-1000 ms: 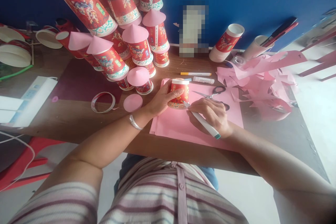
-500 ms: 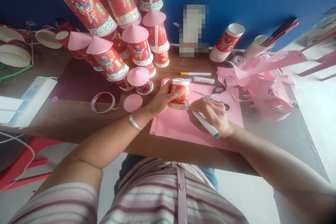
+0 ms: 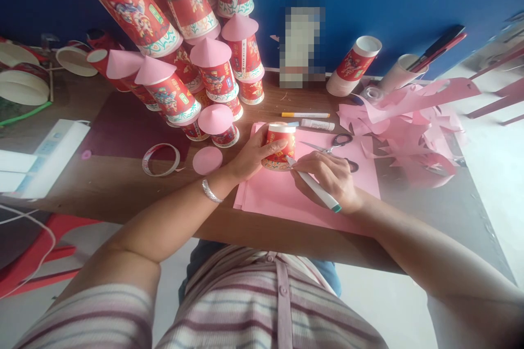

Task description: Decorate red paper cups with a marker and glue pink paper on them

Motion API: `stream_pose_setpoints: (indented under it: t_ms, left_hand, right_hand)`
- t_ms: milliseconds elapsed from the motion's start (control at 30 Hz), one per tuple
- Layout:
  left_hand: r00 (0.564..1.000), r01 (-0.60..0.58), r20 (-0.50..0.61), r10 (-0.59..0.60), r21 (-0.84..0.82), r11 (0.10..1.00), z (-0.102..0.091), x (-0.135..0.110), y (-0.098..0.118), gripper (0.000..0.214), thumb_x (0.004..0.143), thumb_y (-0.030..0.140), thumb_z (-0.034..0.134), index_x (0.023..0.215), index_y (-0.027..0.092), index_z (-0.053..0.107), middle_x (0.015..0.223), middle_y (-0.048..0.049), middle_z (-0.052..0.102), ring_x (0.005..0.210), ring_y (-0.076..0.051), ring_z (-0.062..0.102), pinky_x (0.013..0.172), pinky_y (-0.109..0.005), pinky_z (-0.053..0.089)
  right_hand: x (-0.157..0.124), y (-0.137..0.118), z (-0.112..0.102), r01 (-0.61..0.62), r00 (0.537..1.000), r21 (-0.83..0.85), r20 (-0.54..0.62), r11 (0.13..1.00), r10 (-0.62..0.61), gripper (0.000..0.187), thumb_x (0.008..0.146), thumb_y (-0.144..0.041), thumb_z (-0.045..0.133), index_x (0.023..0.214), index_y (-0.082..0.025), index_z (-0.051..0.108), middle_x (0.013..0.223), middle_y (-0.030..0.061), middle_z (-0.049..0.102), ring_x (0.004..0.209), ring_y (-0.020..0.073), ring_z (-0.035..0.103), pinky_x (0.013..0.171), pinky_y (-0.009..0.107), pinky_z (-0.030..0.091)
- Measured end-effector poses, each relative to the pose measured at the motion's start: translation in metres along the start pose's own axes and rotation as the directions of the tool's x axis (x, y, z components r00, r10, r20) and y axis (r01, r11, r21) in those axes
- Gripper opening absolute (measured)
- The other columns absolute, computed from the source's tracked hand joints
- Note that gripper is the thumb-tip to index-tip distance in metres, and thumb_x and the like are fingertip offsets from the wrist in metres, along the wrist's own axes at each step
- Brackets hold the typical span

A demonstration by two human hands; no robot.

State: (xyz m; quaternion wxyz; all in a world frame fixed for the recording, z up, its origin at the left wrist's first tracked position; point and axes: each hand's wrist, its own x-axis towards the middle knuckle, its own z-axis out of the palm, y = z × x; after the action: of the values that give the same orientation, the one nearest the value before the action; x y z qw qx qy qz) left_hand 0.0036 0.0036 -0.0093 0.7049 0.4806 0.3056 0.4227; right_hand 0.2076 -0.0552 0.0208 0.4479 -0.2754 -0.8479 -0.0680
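Observation:
A red patterned paper cup (image 3: 282,142) stands upside down on a pink paper sheet (image 3: 278,196) near the table's front edge. My left hand (image 3: 251,155) is wrapped round the cup's left side and holds it down. My right hand (image 3: 327,180) grips a white pen (image 3: 315,188) with a green end. The pen's tip touches the paper at the cup's lower right rim.
Scissors (image 3: 333,144) lie on the pink sheet behind my right hand, with two markers (image 3: 305,115) beyond. Pink paper scraps (image 3: 409,131) pile at the right. A stack of red cups with pink cone lids (image 3: 213,65) fills the back left; a tape ring (image 3: 160,159) and pink disc (image 3: 207,160) lie nearby.
Almost nothing has changed. My right hand and the pen have shifted very slightly along the cup's rim. My left hand stays on the cup.

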Motion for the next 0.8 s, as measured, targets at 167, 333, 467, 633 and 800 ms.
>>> stream_pose_setpoints:
  t_ms: [167,333,467,633,800]
  left_hand:
    - [1.0,0.02,-0.003,-0.02,-0.002,1.0,0.001,-0.0006,0.0013,0.057,0.081,0.052,0.091,0.122,0.022,0.067,0.115,-0.0054,0.07,0.11,-0.023,0.068,0.095,-0.036,0.057]
    - [1.0,0.029,-0.002,-0.029,-0.007,1.0,0.0,-0.0009,0.0008,0.057,0.08,0.051,0.091,0.123,0.022,0.067,0.116,-0.0059,0.07,0.109,-0.024,0.069,0.096,-0.038,0.058]
    - [1.0,0.022,-0.004,-0.022,0.001,1.0,-0.0003,-0.0014,0.0007,0.055,0.083,0.049,0.09,0.124,0.021,0.067,0.118,-0.0064,0.07,0.11,-0.023,0.068,0.098,-0.038,0.058]
    - [1.0,0.024,-0.001,-0.024,-0.026,0.999,0.0007,-0.0008,0.0,0.051,0.084,0.046,0.09,0.122,0.021,0.067,0.114,-0.0054,0.07,0.105,-0.021,0.069,0.095,-0.036,0.058]
    - [1.0,0.016,0.007,-0.016,-0.036,0.999,0.0014,-0.0004,-0.0003,0.05,0.084,0.045,0.09,0.121,0.021,0.067,0.112,-0.0044,0.07,0.103,-0.02,0.07,0.096,-0.037,0.058]
  right_hand:
    - [-0.0009,0.0008,-0.0017,-0.013,1.0,-0.028,-0.008,1.0,0.013,0.021,0.094,-0.005,0.068,0.105,-0.022,0.061,0.08,-0.0009,0.072,0.066,0.0152,0.071,0.058,0.027,0.057]
    - [-0.0023,-0.0006,-0.0016,-0.022,1.0,-0.067,0.005,0.998,0.023,0.021,0.094,-0.005,0.067,0.101,-0.024,0.06,0.077,-0.003,0.07,0.063,0.014,0.07,0.053,0.026,0.052]
    - [-0.0007,-0.0031,-0.0022,-0.023,1.0,-0.061,0.019,0.998,0.024,0.023,0.092,-0.003,0.066,0.1,-0.024,0.06,0.075,-0.0036,0.07,0.061,0.0131,0.068,0.054,0.026,0.053]
    - [0.0008,-0.0057,-0.0018,-0.005,1.0,-0.025,0.022,1.0,0.005,0.025,0.092,-0.002,0.066,0.102,-0.024,0.06,0.075,-0.0047,0.07,0.062,0.013,0.07,0.056,0.026,0.057]
    - [0.0003,-0.0059,-0.0004,0.009,1.0,-0.007,-0.023,1.0,-0.009,0.027,0.092,-0.003,0.068,0.104,-0.025,0.059,0.075,-0.0051,0.07,0.062,0.013,0.071,0.056,0.026,0.057]
